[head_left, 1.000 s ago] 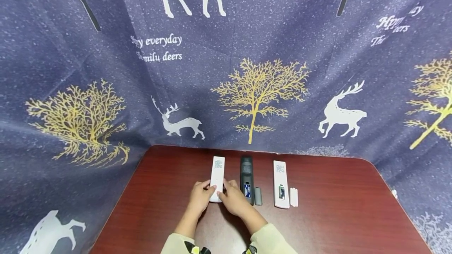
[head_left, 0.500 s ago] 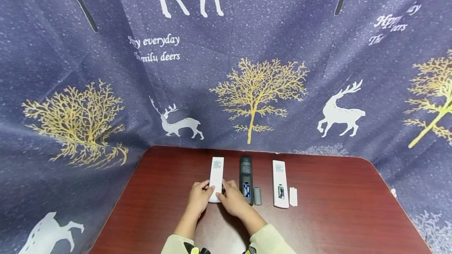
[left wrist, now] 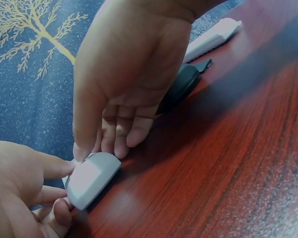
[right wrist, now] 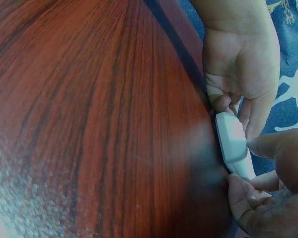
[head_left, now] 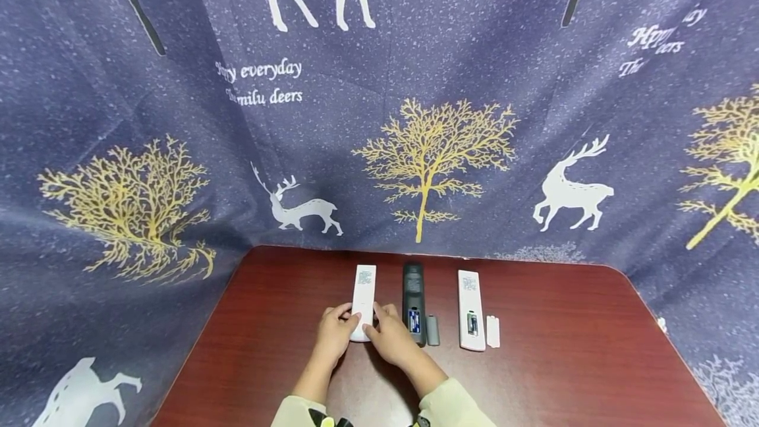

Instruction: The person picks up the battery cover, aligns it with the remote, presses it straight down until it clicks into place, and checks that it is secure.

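Observation:
A white remote control (head_left: 364, 288) lies on the table back side up, its near end between my two hands. My left hand (head_left: 337, 333) grips its left edge, thumb on the back and fingers along the side. From the other side my right hand (head_left: 393, 336) holds the right edge, thumb also on the back. Both wrist views show the rounded near end of the white remote control (left wrist: 92, 181) (right wrist: 231, 136) low against the tabletop. Parts of the fingers are hidden at its sides.
Right of my hands lies a black remote control (head_left: 413, 288) with batteries showing, its grey battery cover (head_left: 433, 331) beside it. Further right lie another white remote control (head_left: 469, 295), its battery compartment open, and a white cover (head_left: 493, 331). A patterned cloth (head_left: 379, 170) hangs behind the red-brown table (head_left: 569, 335).
The head view has shifted very slightly. Both hands keep the same hold on the white remote control, with no clear movement.

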Demonstrator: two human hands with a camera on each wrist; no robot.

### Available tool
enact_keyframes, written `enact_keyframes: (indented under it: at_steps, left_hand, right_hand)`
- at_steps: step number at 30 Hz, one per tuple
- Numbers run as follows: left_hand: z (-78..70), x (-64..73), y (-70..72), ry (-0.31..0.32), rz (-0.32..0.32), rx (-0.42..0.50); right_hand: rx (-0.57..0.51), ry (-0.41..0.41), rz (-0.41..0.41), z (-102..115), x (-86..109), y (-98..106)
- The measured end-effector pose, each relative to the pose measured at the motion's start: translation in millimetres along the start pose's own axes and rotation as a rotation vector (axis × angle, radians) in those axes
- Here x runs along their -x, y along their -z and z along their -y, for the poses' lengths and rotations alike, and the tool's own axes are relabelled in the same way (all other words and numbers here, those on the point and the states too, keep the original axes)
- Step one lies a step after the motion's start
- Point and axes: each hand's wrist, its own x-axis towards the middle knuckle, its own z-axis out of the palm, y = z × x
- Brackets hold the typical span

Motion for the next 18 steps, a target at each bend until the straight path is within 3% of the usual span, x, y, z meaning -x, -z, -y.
enact_keyframes:
  at_steps: [10, 18]
  left_hand:
    - [-1.3, -0.3, -0.1, 0.035, -0.008, 0.007]
    - [-5.5, -0.5, 1.3, 0.074, -0.011, 0.104]
  right_hand:
    - [-0.008, -0.013, -0.023, 3.7, -0.1, -0.4]
    - [-0.045, -0.033, -0.049, 1.5, -1.8, -2.5]
